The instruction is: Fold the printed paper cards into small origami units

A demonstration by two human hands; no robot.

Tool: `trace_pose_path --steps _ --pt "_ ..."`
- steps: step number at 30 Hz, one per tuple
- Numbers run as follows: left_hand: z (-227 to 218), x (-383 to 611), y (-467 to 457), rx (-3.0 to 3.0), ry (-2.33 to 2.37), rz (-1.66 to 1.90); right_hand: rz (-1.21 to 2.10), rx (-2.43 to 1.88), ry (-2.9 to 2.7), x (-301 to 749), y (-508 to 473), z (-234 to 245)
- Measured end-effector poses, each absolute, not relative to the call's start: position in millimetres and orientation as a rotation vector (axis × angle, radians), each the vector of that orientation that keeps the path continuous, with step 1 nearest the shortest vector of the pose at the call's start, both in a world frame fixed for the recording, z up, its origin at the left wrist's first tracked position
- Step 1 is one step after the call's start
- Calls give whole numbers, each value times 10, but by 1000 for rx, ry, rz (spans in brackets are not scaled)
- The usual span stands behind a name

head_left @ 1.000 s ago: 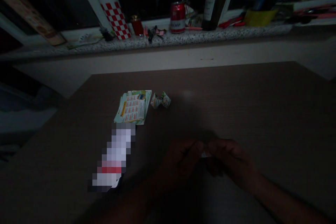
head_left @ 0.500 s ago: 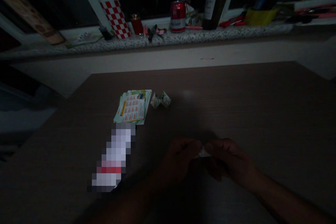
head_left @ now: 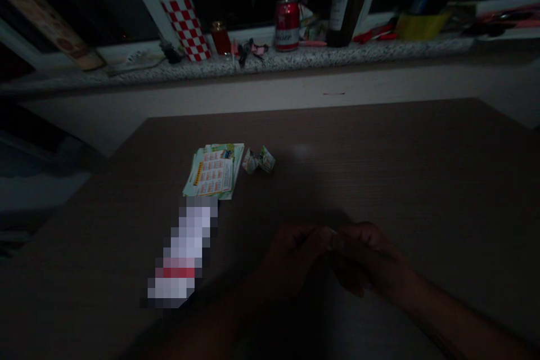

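Note:
My left hand (head_left: pixel 295 253) and my right hand (head_left: pixel 371 253) meet low in the dim head view, fingertips together. Between them they pinch a small piece of paper (head_left: pixel 333 232); only a thin pale sliver shows, the fingers hide the rest. Two small folded paper pieces (head_left: pixel 265 160), white and green with print, stand on the table beyond my left hand. Left of those lies a stack of printed paper cards (head_left: pixel 215 174), with a calendar-like grid on the top one.
A blurred-out, pale device-like thing (head_left: pixel 185 253) lies left of my hands on the wooden table (head_left: pixel 400 163). Along the granite windowsill (head_left: pixel 253 70) stand a red can (head_left: pixel 287 25), a red-checked bottle (head_left: pixel 188 31), a dark labelled container (head_left: pixel 337 17) and a yellow holder (head_left: pixel 422 25).
My fingertips have drawn closer together, the left moving slightly right, and now cover most of the paper that showed between them. The things on the table stay put.

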State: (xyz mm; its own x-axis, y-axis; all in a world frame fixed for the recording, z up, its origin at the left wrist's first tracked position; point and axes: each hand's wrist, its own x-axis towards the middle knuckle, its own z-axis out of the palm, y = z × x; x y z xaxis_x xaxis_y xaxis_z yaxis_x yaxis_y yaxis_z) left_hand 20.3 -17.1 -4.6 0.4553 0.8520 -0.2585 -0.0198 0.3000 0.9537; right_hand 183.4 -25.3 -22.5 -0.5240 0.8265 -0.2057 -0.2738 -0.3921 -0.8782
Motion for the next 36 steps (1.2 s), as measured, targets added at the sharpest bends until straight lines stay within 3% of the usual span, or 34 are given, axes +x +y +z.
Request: trace_pose_path --steps 11,20,36 --pt "12 156 -179 1317 870 769 1774 -872 -1219 1820 -276 -164" --pt "32 119 -178 1567 930 708 1855 -868 -1398 1875 -319 -175" --pt "-9 118 -170 1616 945 762 1704 -936 -1348 1838 -278 -221"
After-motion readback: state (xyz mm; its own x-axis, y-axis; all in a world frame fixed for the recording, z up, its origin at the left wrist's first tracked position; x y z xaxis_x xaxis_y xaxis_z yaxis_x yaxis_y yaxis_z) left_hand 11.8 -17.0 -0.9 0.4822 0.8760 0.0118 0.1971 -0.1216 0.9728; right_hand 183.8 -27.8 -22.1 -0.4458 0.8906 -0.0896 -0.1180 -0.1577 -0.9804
